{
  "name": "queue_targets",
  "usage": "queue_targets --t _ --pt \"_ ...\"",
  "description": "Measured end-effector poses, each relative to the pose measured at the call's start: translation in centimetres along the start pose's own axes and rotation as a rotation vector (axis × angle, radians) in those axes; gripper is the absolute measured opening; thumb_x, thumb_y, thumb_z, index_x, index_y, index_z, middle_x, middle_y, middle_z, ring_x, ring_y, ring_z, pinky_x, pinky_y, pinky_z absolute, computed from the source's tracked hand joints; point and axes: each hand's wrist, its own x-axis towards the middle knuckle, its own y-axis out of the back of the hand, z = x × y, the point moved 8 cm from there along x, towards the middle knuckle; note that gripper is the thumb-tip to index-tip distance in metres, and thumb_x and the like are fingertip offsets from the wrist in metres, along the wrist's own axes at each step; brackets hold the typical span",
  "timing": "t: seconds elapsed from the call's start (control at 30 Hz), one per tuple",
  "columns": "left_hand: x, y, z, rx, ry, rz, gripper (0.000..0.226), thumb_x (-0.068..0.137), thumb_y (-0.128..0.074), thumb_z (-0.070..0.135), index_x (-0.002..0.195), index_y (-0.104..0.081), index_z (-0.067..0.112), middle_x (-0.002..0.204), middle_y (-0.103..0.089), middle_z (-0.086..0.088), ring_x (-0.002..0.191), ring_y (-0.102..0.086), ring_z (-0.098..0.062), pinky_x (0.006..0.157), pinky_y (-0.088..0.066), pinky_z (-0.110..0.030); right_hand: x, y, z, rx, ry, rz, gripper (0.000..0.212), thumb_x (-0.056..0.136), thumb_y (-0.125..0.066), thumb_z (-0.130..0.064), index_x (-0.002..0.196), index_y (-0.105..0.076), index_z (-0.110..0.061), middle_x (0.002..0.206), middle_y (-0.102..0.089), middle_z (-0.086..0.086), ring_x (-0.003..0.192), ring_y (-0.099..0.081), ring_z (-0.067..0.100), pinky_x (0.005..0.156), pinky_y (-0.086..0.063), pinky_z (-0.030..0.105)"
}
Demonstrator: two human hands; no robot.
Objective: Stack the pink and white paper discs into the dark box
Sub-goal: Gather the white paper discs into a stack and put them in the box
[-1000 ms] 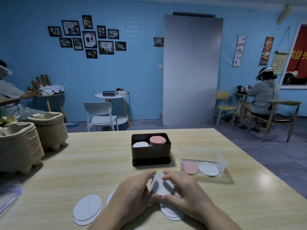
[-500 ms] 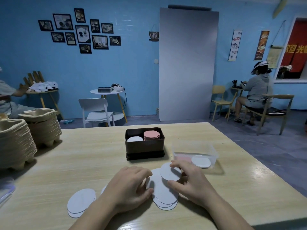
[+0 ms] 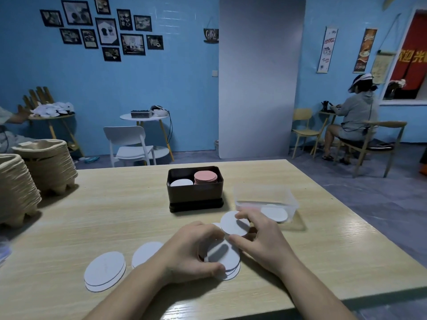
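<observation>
Wooden table [image 3: 115, 215] stretches in front of the dark box [image 3: 195, 192]. On my side of the box, my left hand [image 3: 189, 252] now grips the white pile [image 3: 228, 259]. My right hand [image 3: 265, 239] has peeled one disc [image 3: 228, 225] free and pinches it nearer the box, so I judge it goes in next.

We count one dark box [image 3: 195, 197] holding two stacks: one pink stack [image 3: 205, 177], one white stack [image 3: 181, 182]. One clear tub [image 3: 288, 199]; two pulp-tray piles [image 3: 49, 167] at the tabletop's [image 3: 115, 204] left edge.
</observation>
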Motion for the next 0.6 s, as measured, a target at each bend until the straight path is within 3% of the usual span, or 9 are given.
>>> queue_targets --t 0.27,0.43,0.6 --pt "-1.1 3.2 -1.9 -0.002 0.030 0.193 0.050 0.076 -0.084 0.040 0.119 -0.063 0.025 0.110 -0.065 0.021 0.103 -0.062 -0.002 0.082 -0.055 -0.031 0.0 -0.2 0.0 0.007 -0.015 -0.018 0.042 0.078 -0.081 -0.043 0.116 -0.065 -0.031 0.123 -0.058 -0.029 0.122 -0.053 -0.003 0.085 -0.051 0.014" --pt "-1.7 3.8 -2.5 0.050 0.064 0.333 0.050 0.075 -0.081 0.042 0.118 -0.060 0.026 0.107 -0.064 0.020 0.098 -0.062 -0.004 0.084 -0.051 -0.030 0.0 -0.4 -0.3 -0.015 0.014 -0.032 0.048 0.077 -0.080 -0.046 0.120 -0.065 -0.031 0.126 -0.053 -0.033 0.125 -0.051 -0.005 0.094 -0.052 0.024" --pt "-1.3 3.0 -2.3 0.100 0.030 0.312 0.053 0.076 -0.077 0.048 0.121 -0.058 0.026 0.110 -0.064 0.018 0.098 -0.062 -0.006 0.083 -0.055 -0.033 -0.1 -1.0 -1.4 -0.030 0.100 -0.091 0.057 0.073 -0.075 -0.056 0.124 -0.065 -0.031 0.138 -0.060 -0.015 0.128 -0.050 -0.007 0.099 -0.053 0.032"
